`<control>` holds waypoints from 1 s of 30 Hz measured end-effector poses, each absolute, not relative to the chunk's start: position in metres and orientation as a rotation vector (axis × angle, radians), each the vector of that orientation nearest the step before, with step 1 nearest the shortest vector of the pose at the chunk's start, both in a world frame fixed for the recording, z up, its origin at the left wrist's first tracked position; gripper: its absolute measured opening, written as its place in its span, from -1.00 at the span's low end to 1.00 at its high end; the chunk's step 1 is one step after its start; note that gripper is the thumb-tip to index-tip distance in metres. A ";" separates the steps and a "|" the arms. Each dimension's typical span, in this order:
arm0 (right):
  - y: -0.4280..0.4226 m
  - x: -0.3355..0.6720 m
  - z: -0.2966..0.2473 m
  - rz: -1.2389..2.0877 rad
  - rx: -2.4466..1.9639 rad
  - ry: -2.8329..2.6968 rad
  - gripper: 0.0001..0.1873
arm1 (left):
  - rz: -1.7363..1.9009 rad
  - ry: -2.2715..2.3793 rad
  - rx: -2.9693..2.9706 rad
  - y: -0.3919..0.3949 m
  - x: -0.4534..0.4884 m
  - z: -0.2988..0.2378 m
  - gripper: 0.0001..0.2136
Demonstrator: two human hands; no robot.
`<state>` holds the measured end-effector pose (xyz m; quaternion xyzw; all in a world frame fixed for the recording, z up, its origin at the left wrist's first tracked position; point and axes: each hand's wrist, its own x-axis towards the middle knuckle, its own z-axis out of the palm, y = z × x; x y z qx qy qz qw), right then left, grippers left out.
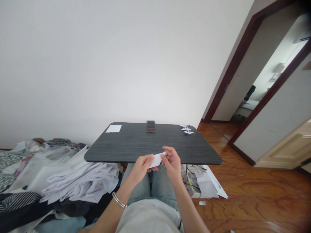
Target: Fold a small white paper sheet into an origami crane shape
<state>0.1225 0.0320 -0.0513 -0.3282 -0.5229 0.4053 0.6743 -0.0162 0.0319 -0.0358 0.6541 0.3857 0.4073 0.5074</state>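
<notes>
A small folded piece of white paper (156,160) is held between both hands just in front of the near edge of a dark table (136,145). My left hand (141,166) pinches its left end, and a metal bangle sits on that wrist. My right hand (171,161) pinches the right end with fingers curled. Both hands hover above my lap.
On the table lie a white paper sheet (113,128) at the far left, a phone (151,126) at the far middle and three folded paper cranes (187,129) at the far right. Piled clothes (73,178) lie left; papers and a box (204,184) sit on the wooden floor right.
</notes>
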 end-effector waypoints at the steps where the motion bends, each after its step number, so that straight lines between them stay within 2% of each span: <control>1: 0.031 0.122 -0.051 0.892 -0.734 -1.184 -0.78 | 0.966 0.940 1.599 0.032 -0.016 -0.035 -0.61; 6: 0.031 0.122 -0.051 0.910 -0.746 -1.185 -0.78 | 0.990 0.994 1.664 0.031 -0.017 -0.032 -0.67; 10: 0.032 0.122 -0.053 0.954 -0.756 -1.181 -0.68 | 0.986 0.993 1.688 0.030 -0.017 -0.031 -0.68; 15: 0.033 0.122 -0.054 0.875 -0.809 -1.162 -0.76 | 0.958 1.006 1.743 0.029 -0.017 -0.031 -0.66; 21: 0.036 0.126 -0.057 0.881 -0.835 -1.187 -0.72 | 0.943 0.994 1.722 0.031 -0.018 -0.036 -0.67; 24: 0.038 0.126 -0.059 0.850 -0.861 -1.169 -0.80 | 0.927 0.989 1.734 0.032 -0.018 -0.038 -0.68; 30: 0.039 0.126 -0.061 0.890 -0.835 -1.112 -0.74 | 0.954 1.000 1.668 0.034 -0.018 -0.039 -0.69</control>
